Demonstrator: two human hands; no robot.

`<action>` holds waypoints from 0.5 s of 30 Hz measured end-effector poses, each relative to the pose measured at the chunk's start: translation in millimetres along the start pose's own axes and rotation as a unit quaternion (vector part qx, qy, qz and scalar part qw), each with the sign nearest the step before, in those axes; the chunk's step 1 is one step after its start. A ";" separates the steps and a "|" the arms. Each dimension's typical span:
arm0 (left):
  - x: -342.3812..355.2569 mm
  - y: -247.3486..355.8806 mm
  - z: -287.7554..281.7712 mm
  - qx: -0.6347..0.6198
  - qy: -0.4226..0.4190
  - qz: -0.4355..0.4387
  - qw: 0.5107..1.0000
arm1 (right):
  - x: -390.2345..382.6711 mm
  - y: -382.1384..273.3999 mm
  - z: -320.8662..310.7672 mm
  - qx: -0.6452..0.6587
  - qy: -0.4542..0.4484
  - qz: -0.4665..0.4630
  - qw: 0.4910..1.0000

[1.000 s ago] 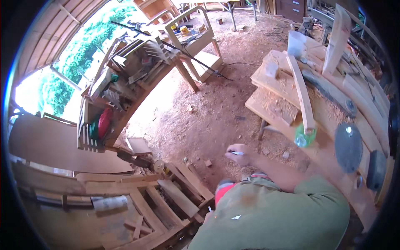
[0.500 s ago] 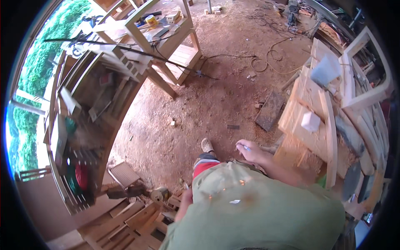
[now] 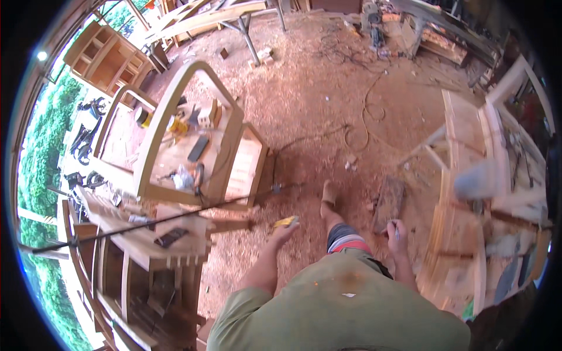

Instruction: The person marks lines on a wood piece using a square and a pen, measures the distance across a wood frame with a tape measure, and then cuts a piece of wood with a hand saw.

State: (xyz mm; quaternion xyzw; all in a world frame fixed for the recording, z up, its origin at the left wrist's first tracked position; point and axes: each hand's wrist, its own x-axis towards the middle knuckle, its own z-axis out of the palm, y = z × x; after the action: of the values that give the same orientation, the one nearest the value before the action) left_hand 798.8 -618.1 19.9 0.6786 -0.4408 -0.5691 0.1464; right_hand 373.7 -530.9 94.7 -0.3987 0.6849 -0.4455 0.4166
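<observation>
My left hand (image 3: 285, 231) is in front of my body with its fingers closed around a small yellow tape measure (image 3: 285, 222), partly hidden by the fingers. Further right, my right hand (image 3: 398, 233) is closed on a thin, pale pen (image 3: 397, 235). Both hands are over the dusty floor, apart from each other and from the furniture. The nearest piece to my left hand is a wooden cabinet frame (image 3: 153, 196) with a dark phone-like slab (image 3: 199, 148) and several small items lying in it.
A slatted wooden piece (image 3: 170, 248) stands at the lower left, with a dark flat object (image 3: 171, 237) on it. Boards are stacked on the right (image 3: 459, 228). A cable (image 3: 367, 120) loops over the floor (image 3: 304, 76), where a dark plank (image 3: 389, 202) lies.
The view has moved forward and turned, bringing the cabinet frame closer. My left hand has come up from beside my body, showing the yellow tape measure. The right hand still holds the pen.
</observation>
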 end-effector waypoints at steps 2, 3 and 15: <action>76.8 40.8 20.7 0.004 -0.011 0.122 0.992 | 89.8 -23.8 23.7 0.014 -0.004 0.000 1.000; 103.0 36.9 24.8 0.042 -0.033 0.120 0.991 | 117.4 -53.1 49.8 0.019 -0.038 -0.013 0.999; 280.5 393.5 -108.3 0.075 -0.003 0.183 0.980 | 462.7 -327.7 250.5 -0.193 -0.223 -0.134 0.946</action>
State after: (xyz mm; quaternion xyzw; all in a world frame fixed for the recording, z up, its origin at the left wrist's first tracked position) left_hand 716.4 -1089.2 148.5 0.5936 -0.5994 -0.5001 0.1955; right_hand 507.9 -1118.4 239.6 -0.6486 0.5875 -0.2561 0.4106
